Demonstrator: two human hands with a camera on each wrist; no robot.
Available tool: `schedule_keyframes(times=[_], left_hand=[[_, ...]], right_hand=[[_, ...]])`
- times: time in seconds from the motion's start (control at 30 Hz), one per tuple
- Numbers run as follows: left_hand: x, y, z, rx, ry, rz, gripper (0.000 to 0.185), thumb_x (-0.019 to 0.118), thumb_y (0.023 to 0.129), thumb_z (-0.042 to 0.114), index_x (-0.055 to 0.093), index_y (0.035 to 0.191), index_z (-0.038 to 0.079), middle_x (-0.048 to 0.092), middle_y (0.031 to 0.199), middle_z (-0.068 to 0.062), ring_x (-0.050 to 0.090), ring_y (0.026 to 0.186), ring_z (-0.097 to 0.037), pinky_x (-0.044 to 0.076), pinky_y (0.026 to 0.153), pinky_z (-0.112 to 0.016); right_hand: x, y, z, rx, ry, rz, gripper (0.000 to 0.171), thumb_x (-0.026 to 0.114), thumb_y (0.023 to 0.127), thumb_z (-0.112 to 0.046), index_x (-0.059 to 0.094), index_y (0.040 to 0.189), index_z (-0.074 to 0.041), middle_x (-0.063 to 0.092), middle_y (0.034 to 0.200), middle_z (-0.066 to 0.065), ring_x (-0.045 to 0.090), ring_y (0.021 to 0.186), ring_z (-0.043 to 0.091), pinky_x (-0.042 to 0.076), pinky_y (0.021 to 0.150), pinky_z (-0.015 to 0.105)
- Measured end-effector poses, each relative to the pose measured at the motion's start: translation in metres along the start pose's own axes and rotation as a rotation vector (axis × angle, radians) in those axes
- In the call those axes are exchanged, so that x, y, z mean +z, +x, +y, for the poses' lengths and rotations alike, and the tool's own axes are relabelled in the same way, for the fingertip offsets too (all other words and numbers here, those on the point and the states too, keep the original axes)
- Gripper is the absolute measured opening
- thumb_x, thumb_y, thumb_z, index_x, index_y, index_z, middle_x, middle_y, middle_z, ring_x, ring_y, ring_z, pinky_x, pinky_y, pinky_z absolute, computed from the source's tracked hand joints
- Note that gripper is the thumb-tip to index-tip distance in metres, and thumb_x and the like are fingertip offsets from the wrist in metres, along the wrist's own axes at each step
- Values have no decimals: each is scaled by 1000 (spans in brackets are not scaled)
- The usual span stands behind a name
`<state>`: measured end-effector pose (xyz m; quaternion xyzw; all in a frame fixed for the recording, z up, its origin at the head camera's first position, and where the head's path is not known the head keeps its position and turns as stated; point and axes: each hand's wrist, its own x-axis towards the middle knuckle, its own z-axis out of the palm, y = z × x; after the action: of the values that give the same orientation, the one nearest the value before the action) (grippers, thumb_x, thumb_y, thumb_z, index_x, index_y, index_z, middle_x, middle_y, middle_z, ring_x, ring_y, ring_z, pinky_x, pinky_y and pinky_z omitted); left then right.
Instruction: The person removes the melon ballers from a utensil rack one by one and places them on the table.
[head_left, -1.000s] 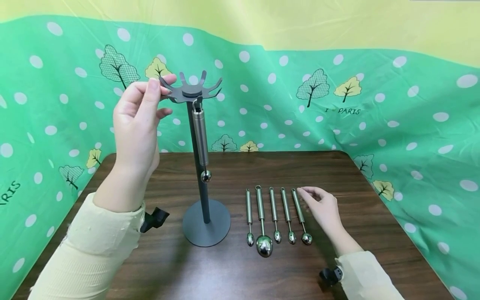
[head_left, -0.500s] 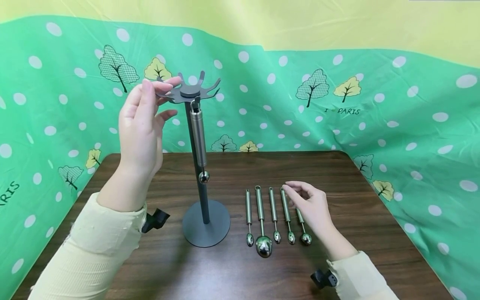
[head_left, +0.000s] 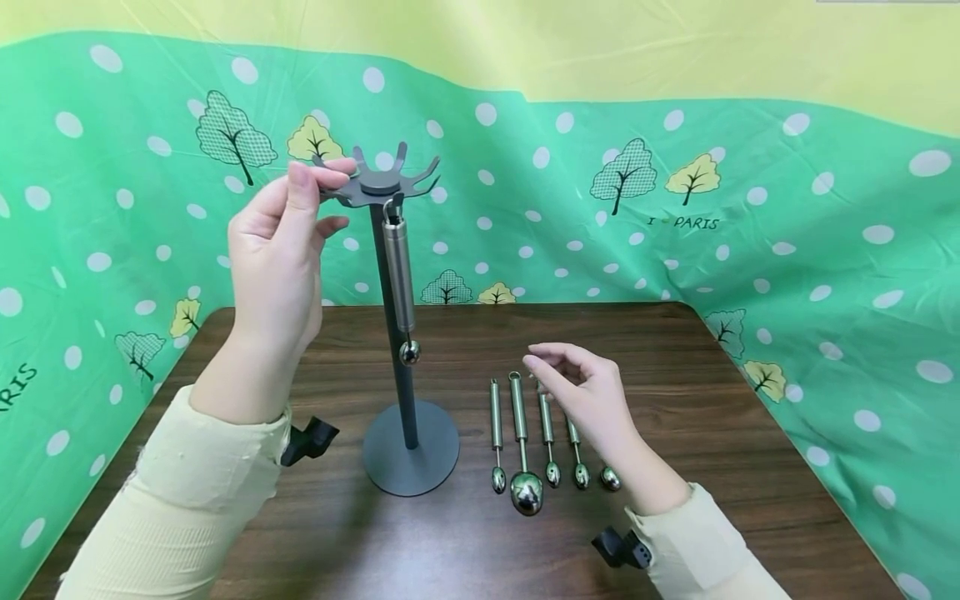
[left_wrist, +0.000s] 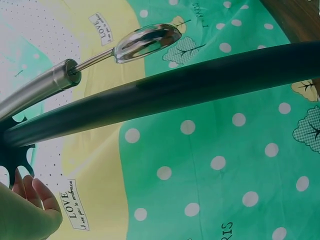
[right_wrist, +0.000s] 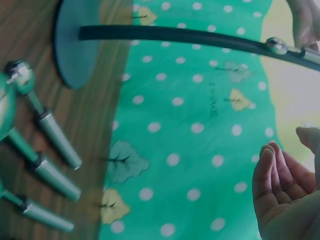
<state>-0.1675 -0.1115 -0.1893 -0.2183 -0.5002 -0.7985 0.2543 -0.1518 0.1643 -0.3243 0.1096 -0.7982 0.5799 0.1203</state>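
A dark grey utensil stand (head_left: pixel 397 358) with curved hooks around its top stands upright on a round base. My left hand (head_left: pixel 273 258) pinches one of the hooks on the stand's left side. From a front hook hangs a small metal scoop (head_left: pixel 400 279) by its ring, bowl downward. To the right of the base, several metal scoops lie in a row, handles pointing away; the biggest is a large-bowled spoon (head_left: pixel 527 492). My right hand (head_left: pixel 592 404) hovers over the row with fingers loosely bent and nothing in them, covering parts of the scoops on the right.
Everything stands on a dark wood table (head_left: pixel 645 333). Behind and beside it hangs a green and yellow cloth (head_left: pixel 495 192) with white dots and trees. A black wrist camera (head_left: pixel 309 440) sits on the left sleeve, another black camera (head_left: pixel 621 548) on the right.
My right hand has moved left along the row of scoops, from the rightmost handle toward the middle one. The left hand shifted slightly at its hook; the stand and scoops look unmoved.
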Motion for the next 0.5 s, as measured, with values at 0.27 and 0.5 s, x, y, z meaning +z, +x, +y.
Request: schedule_keyframes(times=[0.27,0.5], left_hand=[[1,-3,1,28,46,20,23,51,95,11,71,89,0,67,103,-9,52,110,-24,42,79,-32],[1,-4,1,59,105,37,21,53,93,9,72,88,1,68,101,-8,52,111,-24,43,78,-32]], right_hand=[[17,10,-25,-88,81,-43,20,68,85,-17,69,102,-6,66,77,8,63,60,18,54,57,33],[34,19,-46,-109,130,-91,20,68,85,-19,69,102,-8,66,78,8,62,62,18,54,59,37]])
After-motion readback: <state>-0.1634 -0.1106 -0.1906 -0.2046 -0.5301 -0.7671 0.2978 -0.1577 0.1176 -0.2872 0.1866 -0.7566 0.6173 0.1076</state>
